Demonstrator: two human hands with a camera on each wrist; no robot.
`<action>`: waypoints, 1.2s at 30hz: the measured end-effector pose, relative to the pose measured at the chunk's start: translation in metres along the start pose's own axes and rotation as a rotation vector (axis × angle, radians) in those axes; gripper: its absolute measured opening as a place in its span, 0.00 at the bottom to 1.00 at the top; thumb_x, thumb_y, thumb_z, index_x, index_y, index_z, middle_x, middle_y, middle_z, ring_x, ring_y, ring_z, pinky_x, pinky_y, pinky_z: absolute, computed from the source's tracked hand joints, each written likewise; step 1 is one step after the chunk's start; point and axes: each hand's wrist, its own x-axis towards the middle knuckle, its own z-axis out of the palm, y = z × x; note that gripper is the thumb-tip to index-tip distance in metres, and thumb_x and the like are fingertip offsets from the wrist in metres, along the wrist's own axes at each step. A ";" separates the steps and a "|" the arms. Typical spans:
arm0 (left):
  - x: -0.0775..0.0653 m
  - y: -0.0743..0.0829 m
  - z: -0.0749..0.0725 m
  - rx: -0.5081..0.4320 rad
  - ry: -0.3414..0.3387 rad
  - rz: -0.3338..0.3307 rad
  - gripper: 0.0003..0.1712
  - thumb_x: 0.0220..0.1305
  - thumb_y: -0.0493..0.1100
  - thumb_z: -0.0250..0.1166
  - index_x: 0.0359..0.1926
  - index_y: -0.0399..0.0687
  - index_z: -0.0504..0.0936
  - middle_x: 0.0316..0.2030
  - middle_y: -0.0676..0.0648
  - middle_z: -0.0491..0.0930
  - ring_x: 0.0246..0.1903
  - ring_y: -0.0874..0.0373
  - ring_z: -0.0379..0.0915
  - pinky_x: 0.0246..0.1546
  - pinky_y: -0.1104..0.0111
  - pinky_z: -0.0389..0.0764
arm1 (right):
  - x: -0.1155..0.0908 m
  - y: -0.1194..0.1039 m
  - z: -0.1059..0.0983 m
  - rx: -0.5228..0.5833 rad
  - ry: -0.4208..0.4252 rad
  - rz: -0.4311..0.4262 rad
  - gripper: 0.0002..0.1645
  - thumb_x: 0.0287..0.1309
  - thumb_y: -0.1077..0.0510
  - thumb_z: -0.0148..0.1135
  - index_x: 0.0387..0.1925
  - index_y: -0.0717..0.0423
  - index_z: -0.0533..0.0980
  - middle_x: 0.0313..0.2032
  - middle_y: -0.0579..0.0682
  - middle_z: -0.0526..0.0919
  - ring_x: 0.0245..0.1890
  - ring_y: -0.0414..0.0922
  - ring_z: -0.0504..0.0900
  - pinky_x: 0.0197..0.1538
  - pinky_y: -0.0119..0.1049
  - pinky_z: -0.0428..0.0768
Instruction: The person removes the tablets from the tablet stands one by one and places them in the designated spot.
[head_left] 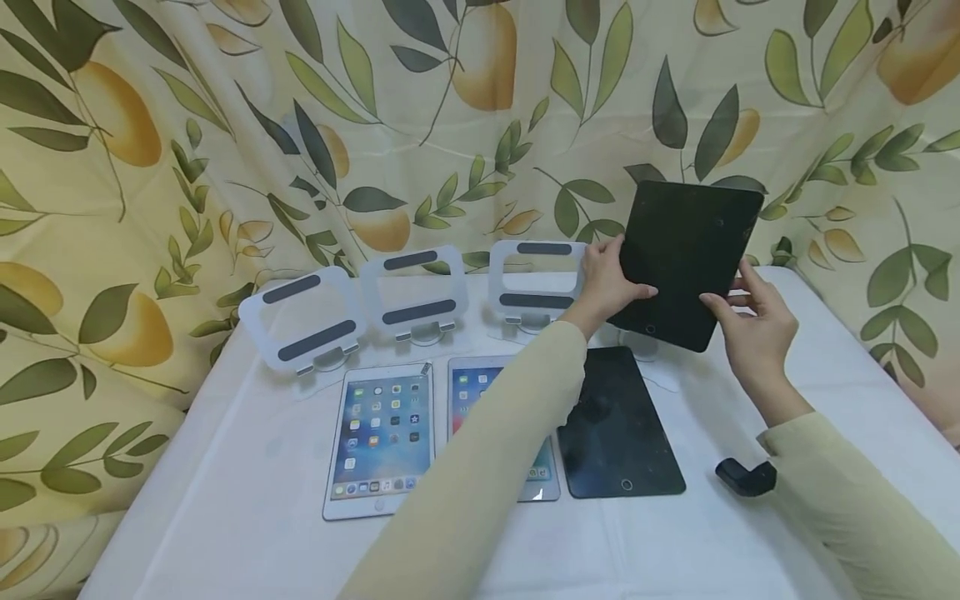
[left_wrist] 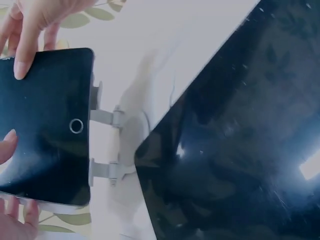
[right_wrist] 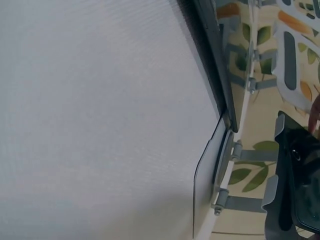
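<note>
Both hands hold a black tablet (head_left: pixel 686 258) tilted upright at the back right. My left hand (head_left: pixel 606 283) grips its left edge, thumb over the front and fingers behind. On the opposite edge my right hand (head_left: pixel 757 325) pinches it, thumb on the glass. The lower edge of the tablet (left_wrist: pixel 47 125) is right at the clips of a grey stand (left_wrist: pixel 102 117), whose frame is mostly hidden behind it. The right wrist view shows the tablet (right_wrist: pixel 307 182) close against the hooks of that stand (right_wrist: pixel 270 200).
Three white stands, left (head_left: pixel 300 321), middle (head_left: pixel 414 287) and right (head_left: pixel 536 275), line the back of the white table (head_left: pixel 225 500). Two white tablets (head_left: pixel 382 442) (head_left: pixel 463 383) and another black tablet (head_left: pixel 622 425) lie in front. A patterned curtain (head_left: pixel 450 150) hangs behind.
</note>
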 end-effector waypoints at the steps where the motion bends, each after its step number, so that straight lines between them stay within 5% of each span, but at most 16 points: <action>1: 0.000 0.000 0.001 -0.026 -0.008 -0.013 0.51 0.46 0.43 0.76 0.70 0.53 0.59 0.65 0.50 0.54 0.64 0.61 0.51 0.60 0.76 0.61 | -0.001 0.001 -0.001 0.003 0.003 0.001 0.40 0.50 0.61 0.70 0.63 0.31 0.66 0.36 0.21 0.68 0.34 0.18 0.71 0.50 0.18 0.71; 5: -0.002 -0.005 0.003 -0.099 0.009 0.009 0.51 0.45 0.37 0.76 0.68 0.55 0.60 0.61 0.50 0.55 0.61 0.61 0.54 0.58 0.77 0.63 | -0.002 0.003 -0.003 0.010 0.006 0.017 0.40 0.51 0.61 0.69 0.62 0.29 0.66 0.37 0.22 0.70 0.34 0.19 0.71 0.50 0.19 0.71; 17: -0.013 -0.025 -0.002 -0.041 0.045 0.321 0.39 0.61 0.34 0.63 0.69 0.52 0.56 0.51 0.48 0.69 0.43 0.61 0.70 0.39 0.82 0.69 | -0.002 0.008 -0.001 0.052 -0.004 0.094 0.38 0.50 0.59 0.70 0.61 0.30 0.69 0.44 0.36 0.80 0.35 0.24 0.73 0.42 0.17 0.71; 25: -0.022 -0.019 -0.010 -0.050 0.021 0.347 0.40 0.61 0.37 0.63 0.71 0.51 0.55 0.52 0.48 0.69 0.43 0.62 0.70 0.40 0.83 0.69 | -0.001 -0.001 -0.013 0.094 -0.017 0.092 0.39 0.46 0.63 0.72 0.60 0.34 0.72 0.36 0.25 0.76 0.31 0.25 0.74 0.40 0.15 0.71; 31: -0.032 -0.012 -0.023 0.029 -0.132 0.342 0.50 0.59 0.41 0.67 0.74 0.57 0.45 0.63 0.51 0.63 0.44 0.63 0.70 0.35 0.81 0.70 | -0.002 -0.015 -0.031 0.178 -0.113 0.229 0.40 0.46 0.66 0.71 0.62 0.40 0.71 0.33 0.31 0.76 0.25 0.27 0.74 0.30 0.14 0.74; 36: -0.045 -0.014 -0.025 -0.021 -0.209 0.322 0.54 0.56 0.39 0.69 0.75 0.59 0.44 0.62 0.51 0.65 0.35 0.66 0.72 0.31 0.82 0.72 | -0.005 -0.016 -0.047 0.189 -0.189 0.249 0.41 0.47 0.67 0.70 0.63 0.46 0.69 0.33 0.31 0.76 0.23 0.26 0.74 0.27 0.15 0.74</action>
